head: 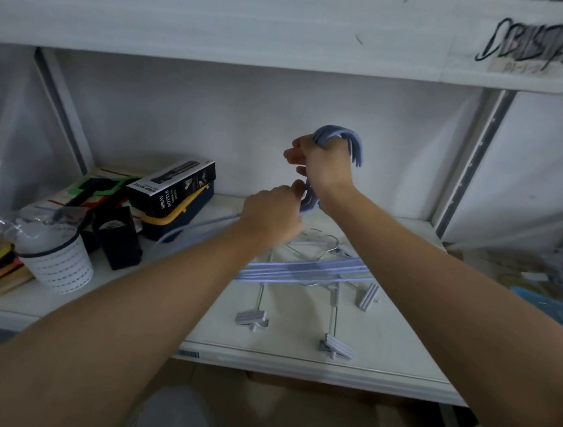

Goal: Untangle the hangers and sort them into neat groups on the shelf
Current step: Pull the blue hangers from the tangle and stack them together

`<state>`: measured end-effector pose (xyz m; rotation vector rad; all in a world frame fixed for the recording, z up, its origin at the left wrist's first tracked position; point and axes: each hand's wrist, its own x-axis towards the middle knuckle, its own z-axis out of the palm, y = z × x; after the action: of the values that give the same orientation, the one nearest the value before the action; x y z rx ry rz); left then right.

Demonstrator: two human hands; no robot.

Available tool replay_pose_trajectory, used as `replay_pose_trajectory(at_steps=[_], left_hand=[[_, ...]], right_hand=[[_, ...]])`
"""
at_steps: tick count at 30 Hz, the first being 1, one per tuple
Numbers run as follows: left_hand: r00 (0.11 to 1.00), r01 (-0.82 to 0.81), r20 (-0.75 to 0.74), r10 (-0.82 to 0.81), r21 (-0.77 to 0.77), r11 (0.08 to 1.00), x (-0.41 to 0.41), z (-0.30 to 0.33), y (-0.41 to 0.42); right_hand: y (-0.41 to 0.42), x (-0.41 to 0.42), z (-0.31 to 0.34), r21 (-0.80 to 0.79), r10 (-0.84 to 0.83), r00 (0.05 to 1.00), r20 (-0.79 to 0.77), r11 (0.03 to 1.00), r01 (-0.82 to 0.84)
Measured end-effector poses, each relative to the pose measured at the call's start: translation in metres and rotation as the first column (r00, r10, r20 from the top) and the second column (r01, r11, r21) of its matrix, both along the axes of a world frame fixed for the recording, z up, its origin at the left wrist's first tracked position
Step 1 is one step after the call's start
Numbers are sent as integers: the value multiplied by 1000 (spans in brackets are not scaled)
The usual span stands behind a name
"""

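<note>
We are gripping a bundle of lavender plastic hangers [305,270] by their hooks in our right hand [325,169], while our left hand [271,215] is pinching one neck just below. Their bars are hanging over the clip hangers [332,318] lying on the shelf [293,362]; lifting now risks snagging those wire hooks. The white perforated cup [58,267] is holding a crumpled plastic bag [24,223].

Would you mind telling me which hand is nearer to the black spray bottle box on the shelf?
Left. The left hand is just right of the spray bottle box, pinching the blue hangers. The right hand is farther right and higher, gripping their hooks.
</note>
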<state>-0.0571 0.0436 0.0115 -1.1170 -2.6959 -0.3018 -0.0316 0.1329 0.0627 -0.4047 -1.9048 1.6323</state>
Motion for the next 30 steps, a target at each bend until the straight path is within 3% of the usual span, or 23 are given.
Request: replay_pose_trajectory(at_steps=[3,10,12,13,15,17,19,24,30], left_hand=[[979,-39,-202,38,4,999,7,-11,4],[972,-8,-236,-5,-56,998,8,-5,11],[977,22,-210,-36,-66,998,6,-2,13],[984,38,-173,-45,-44,998,3,-1,13],[997,61,-45,-59,41,997,-4,2,16],[992,60,105,-69,91,994,-11,6,17],[974,59,212,-76,85,995,-13,9,20],[947,66,312,-81,59,996,-10,2,31],[929,102,350,-119,68,993,-12,-1,56]], right_hand=[[4,-1,6,20,-26,999,29,999,26],[19,2,16,41,0,999,41,999,-1],[28,9,11,160,36,996,85,986,-49],[34,16,6,292,48,990,136,952,-86],[48,34,-8,588,26,958,284,785,-196],[65,50,-23,788,-157,888,433,543,-289],[81,58,-34,868,-350,821,451,389,-310],[104,64,-45,896,-373,819,435,273,-352],[122,82,-56,900,-355,837,417,287,-327]])
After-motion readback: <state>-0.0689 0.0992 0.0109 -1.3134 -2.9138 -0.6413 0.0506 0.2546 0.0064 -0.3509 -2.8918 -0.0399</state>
